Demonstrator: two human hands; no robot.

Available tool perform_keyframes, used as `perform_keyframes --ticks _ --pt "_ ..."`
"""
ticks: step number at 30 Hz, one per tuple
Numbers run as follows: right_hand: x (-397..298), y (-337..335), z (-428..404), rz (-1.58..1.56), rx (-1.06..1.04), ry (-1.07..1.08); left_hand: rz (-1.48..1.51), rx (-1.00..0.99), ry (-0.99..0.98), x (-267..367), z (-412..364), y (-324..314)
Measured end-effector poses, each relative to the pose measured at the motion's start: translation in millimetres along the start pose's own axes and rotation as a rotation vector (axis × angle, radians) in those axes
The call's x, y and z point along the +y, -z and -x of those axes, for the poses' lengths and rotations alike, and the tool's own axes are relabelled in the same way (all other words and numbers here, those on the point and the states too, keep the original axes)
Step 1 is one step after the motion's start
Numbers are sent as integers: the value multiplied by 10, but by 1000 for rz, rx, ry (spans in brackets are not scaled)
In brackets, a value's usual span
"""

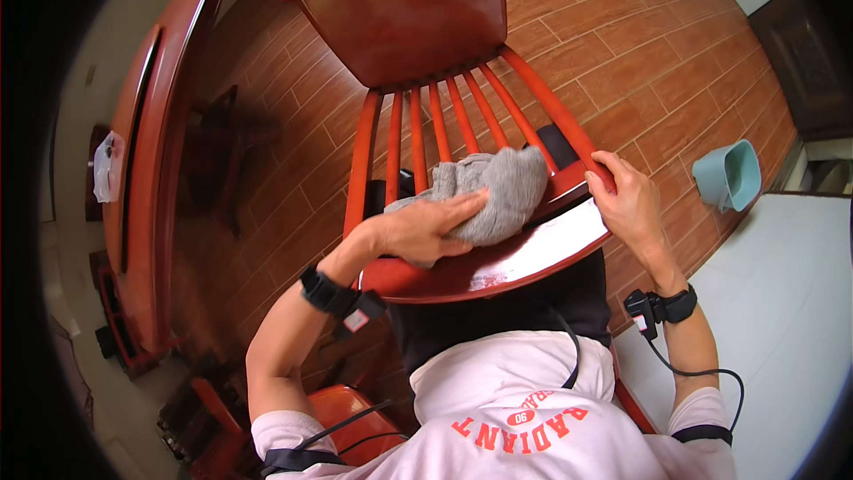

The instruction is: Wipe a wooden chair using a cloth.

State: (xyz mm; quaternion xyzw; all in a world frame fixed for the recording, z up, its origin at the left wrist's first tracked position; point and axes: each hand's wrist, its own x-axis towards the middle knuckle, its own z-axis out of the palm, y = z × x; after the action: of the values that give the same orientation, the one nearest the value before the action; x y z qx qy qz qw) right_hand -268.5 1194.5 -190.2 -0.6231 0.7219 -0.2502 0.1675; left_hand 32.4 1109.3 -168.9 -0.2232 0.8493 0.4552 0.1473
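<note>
A red-brown wooden chair [406,20] stands before me, its slatted back towards my body. Across the top rail [506,267] of that back lies a bunched grey cloth [506,193]. My left hand [426,227] holds the cloth against the rail, fingers extended over it and part of the palm hidden. At the rail's right end, my right hand [626,203] grips the corner where the side post [546,100] meets it, thumb on the near side. Light reflects brightly off the polished rail beside the cloth.
A round-edged wooden table [180,147] stands at the left, with a clear plastic bag [108,167] on its far side. A light-blue bin [728,177] sits on the tiled floor [640,47] at right, near a white surface [773,300]. Another red chair [353,417] is close behind my left elbow.
</note>
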Motion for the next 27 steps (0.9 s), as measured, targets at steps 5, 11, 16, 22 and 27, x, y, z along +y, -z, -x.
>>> perform_keyframes --ticks 5,11,16,22,27 --pt "-49 25 -8 142 -83 55 30 142 3 39 125 -168" --pt "-656 74 -149 48 -189 406 66 116 38 98 247 -44" --pt "-832 -633 -357 129 -642 816 279 271 227 -398 344 273" --pt "-1028 -1046 -757 133 -903 685 216 609 758 -1379 487 220" --pt "-953 -1429 -937 176 -730 627 345 610 854 -1644 204 295"
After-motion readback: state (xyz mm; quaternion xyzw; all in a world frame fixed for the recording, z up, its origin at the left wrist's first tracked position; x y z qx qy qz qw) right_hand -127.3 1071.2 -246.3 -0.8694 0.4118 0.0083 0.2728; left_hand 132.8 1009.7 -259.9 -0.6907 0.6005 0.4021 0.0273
